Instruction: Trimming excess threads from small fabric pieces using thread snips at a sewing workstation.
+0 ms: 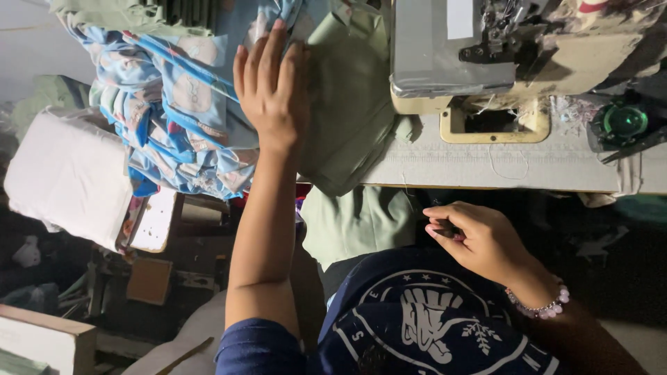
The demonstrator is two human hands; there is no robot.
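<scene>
This is a garment sewing workshop. An industrial sewing machine (486, 52) sits on a pale desk (500, 167) strewn with thread scraps, and beside it lie a pile of blue printed cut cloth pieces (174, 111) and plain green fabric (351, 104). To the side, a white bundle (66, 177) and boxes crowd the dim floor space.

Dim, shadowy foreground (perhaps slightly blurred)
</scene>
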